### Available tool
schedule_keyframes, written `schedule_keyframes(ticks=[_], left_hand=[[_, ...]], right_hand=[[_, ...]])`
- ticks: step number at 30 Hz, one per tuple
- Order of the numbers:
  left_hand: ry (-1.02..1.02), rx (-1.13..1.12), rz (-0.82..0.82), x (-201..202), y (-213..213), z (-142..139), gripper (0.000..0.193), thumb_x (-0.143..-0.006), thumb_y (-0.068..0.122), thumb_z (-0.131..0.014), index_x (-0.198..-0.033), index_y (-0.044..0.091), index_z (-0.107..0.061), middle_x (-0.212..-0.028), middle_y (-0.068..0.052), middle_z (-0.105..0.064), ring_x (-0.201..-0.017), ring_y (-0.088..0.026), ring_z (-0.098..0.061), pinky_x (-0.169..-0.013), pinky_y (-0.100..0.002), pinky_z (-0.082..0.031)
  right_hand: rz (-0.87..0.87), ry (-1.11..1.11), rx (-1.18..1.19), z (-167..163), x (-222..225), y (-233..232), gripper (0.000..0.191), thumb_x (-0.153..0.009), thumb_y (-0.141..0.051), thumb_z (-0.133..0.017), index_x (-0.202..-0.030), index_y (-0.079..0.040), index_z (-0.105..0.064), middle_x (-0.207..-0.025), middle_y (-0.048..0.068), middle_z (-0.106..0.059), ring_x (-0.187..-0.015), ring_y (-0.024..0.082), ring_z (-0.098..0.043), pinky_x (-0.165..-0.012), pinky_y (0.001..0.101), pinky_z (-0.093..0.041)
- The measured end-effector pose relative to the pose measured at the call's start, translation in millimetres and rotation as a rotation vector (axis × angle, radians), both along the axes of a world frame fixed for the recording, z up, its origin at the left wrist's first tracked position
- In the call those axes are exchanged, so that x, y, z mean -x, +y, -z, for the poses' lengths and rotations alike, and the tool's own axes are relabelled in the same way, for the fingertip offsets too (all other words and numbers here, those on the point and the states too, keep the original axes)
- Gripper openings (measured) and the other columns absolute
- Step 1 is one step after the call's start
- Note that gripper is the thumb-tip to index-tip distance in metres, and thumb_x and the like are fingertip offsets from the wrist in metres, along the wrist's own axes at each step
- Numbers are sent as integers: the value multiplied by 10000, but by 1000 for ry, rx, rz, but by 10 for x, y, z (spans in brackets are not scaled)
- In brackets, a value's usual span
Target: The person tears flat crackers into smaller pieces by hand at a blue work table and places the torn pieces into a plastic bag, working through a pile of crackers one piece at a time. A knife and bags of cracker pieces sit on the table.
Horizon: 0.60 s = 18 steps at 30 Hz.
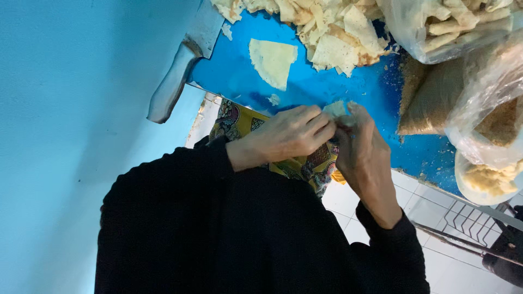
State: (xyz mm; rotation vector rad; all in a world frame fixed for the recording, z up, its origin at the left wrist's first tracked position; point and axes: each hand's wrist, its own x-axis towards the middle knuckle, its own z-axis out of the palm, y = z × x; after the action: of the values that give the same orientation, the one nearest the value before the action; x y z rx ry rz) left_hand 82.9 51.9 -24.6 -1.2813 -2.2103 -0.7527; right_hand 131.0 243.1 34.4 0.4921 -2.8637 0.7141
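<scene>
Pinching a small pale wrapper (336,109) between them, left hand (291,133) and right hand (365,158) grasp it just above the blue surface (305,81). It looks thin, limp, tear-prone; best held by its edges.

**Blue table and what lies on it**

A bright blue table (338,87) carries everything here. On it lies a heap of thin, pale pastry sheets (321,27), torn and piled loosely. Just beside the heap, a single pale sheet (272,60) lies flat, with a small scrap (274,99) near the table's edge. Clear plastic bags (479,76) rest at one side, one holding brown crumbs. A large knife (182,65) lies at the table's corner, its handle overhanging the edge
</scene>
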Motion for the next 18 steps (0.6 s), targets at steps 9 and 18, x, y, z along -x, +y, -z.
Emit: schedule_keyframes(ticks=[9,18], left_hand=[[-505,102,49,395,293,131,38,-914,97,-693,-885,76,-681,-906,-75,-630,-931,-238,-609,-827,-372,-556],[-104,98,-13,146,128,46,133,-905,101,-681,-1005,28,-633,-961,-71,-615,-962,-221,-603,-825,-321,-558]], right_hand=[[5,-292,265,-43,285,172,547,-968,103,-680,-1414,2,-379,-1040,202,-732,-968,326,-763,-801,399,-595],[-12,83,-9,81,46,19,506,-978,126,-687,-1373,8,-394,-1093,222,-717,-996,365,-721,-824,415,-583]])
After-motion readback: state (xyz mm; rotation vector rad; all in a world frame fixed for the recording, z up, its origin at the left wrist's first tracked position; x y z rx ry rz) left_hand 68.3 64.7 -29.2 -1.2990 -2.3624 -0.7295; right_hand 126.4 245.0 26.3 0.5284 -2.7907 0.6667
